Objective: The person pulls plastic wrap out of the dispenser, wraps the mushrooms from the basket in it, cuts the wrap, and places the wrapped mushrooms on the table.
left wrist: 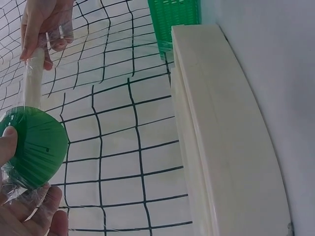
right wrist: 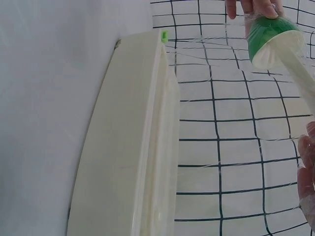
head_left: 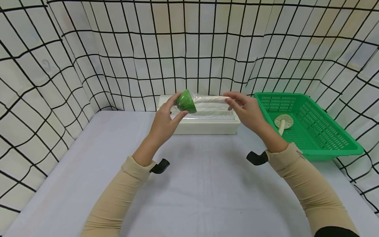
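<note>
The toy mushroom (head_left: pixel 186 101) is held in the air above the white cling-film dispenser (head_left: pixel 207 128), lying sideways: its green cap faces 9 o'clock and its pale stem (head_left: pixel 211 99) runs toward 3 o'clock. The left hand (head_left: pixel 166 121) is clamped on the cap, with the thumb at the cap's 6 o'clock edge and fingers round its 10 o'clock side. The right hand (head_left: pixel 247 108) pinches at the far end of the stem, thumb and fingers together, so the mushroom spans the gap between both hands. Clear cling film (left wrist: pixel 24 115) covers cap and stem and shows on the fingers too. The dispenser rests on the white table cover (head_left: pixel 189 184) at 12 o'clock. At 2 o'clock stands a green plastic basket (head_left: pixel 322 152), holding a second, pale mushroom (head_left: pixel 283 121) near its 9 o'clock wall.
</note>
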`<move>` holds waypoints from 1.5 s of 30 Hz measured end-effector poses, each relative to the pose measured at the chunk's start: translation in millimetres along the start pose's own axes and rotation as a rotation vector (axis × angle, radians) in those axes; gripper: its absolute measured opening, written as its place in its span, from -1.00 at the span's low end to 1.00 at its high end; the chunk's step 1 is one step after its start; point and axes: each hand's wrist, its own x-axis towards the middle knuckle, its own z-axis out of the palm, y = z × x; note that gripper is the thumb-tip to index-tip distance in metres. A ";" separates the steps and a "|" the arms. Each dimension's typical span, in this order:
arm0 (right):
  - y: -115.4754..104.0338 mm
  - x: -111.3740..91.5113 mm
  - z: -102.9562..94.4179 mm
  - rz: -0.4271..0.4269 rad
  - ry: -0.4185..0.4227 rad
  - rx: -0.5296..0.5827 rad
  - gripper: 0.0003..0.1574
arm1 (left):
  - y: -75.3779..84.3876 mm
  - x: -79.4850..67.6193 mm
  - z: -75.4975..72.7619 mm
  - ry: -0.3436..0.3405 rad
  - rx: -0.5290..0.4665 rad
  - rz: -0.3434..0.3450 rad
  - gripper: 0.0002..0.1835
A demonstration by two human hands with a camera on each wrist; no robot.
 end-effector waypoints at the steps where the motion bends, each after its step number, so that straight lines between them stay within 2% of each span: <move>1: -0.1 -0.4 -0.4 0.000 0.003 0.001 -0.67 | 0.4 -0.1 -0.1 -0.001 0.001 0.000 -0.30; 6: -1.8 -1.8 -2.3 -0.020 0.014 -0.007 -0.68 | 2.9 -1.2 -0.3 0.004 -0.005 0.009 -0.30; 17: -3.1 -6.5 -4.6 -0.121 0.038 -0.063 -0.71 | 5.0 -3.8 -2.5 0.022 -0.023 0.031 -0.30; 29: -3.5 -11.1 -7.6 -0.298 0.101 -0.138 -0.68 | 9.7 -7.5 -5.5 0.033 -0.032 0.055 -0.30; 45: -9.3 -13.0 -13.5 -0.371 0.092 -0.168 -0.65 | 14.2 -10.3 -9.6 0.050 -0.050 0.078 -0.29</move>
